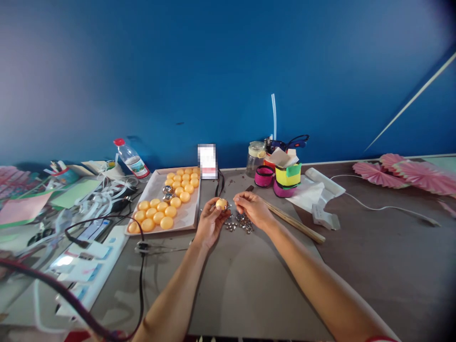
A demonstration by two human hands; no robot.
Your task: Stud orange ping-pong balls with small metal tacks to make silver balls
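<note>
An orange ball [221, 204], like a table tennis ball, is held between the thumb and fingers of my left hand [211, 222]. Small shiny bits show on the ball's edge. Just to its right, my right hand [253, 207] is closed in a pinch, apart from the ball; whatever its fingertips hold is too small to make out. Beneath and between both hands lies a pile of small shiny silver pieces [244, 223]. A shallow white box [187, 216] to the left holds many more orange balls [166, 222] and two silver-covered balls [167, 194].
Behind the box leans a red-capped bottle [132, 159]. A glass jar [255, 159], a yellow-green holder [288, 175] and a magenta band [264, 176] stand at the back. A wooden stick [295, 222] lies right of my right hand. Cables [142, 266] cross the left side.
</note>
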